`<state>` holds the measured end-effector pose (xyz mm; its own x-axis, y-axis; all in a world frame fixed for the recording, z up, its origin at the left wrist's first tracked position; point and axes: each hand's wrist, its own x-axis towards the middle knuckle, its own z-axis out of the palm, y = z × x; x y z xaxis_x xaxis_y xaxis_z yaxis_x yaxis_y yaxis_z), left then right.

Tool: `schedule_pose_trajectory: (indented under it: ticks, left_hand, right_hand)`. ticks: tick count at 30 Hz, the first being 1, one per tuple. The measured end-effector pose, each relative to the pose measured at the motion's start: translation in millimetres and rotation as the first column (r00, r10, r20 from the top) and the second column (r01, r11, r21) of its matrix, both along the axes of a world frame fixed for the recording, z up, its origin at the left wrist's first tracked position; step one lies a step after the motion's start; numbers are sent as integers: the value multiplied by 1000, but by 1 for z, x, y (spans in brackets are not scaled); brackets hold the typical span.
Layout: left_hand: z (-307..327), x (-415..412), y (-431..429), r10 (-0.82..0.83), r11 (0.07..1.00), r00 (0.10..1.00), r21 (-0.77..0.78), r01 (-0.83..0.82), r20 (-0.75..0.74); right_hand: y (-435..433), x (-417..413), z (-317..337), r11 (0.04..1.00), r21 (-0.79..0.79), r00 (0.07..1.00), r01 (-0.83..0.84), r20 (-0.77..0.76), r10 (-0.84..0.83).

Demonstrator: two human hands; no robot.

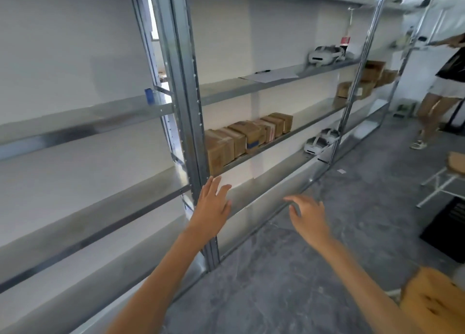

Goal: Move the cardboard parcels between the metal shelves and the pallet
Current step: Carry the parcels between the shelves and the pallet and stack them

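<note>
A row of several brown cardboard parcels point(247, 134) stands on a middle level of the metal shelves point(183, 87). More parcels point(370, 79) are stacked on the shelf bay farther right. My left hand point(214, 202) is stretched out with fingers apart, just below the nearest parcel and in front of the shelf upright. My right hand point(308, 215) is also out, fingers spread, over the lowest shelf edge. Both hands hold nothing. No pallet is in view.
White headsets point(325, 54) point(318, 142) lie on two shelf levels, with a sheet of paper and pen point(271, 75) beside the upper one. Another person point(442, 87) stands at the far right. A wooden stool point(442, 177) and a tan seat point(432, 301) stand on the grey floor.
</note>
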<state>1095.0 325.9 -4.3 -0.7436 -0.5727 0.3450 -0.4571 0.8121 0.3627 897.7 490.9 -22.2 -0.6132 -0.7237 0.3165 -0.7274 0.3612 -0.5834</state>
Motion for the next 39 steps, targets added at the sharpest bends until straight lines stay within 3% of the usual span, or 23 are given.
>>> schedule_pose_trajectory:
  ticks: [8,17,33,39]
  left_hand:
    - [-5,-104,-15,-69,998,997,-13,68,-26]
    - [-36,-211,-85,-80,996,994,48,77,75]
    - [-33,-441,-211,-168,977,986,133,169,-17]
    - [-34,-512,-239,-104,982,994,158,107,-29]
  right_hand:
    - [-19,-87,-6,998,-64,1000,-27,14,28]
    - [-74,-184,-24,1000,-11,999,-24,36,24]
    - [-185,-400,-3,993,100,996,64,51,-69]
    - [-219,-480,-14,993,118,997,7,77,-16]
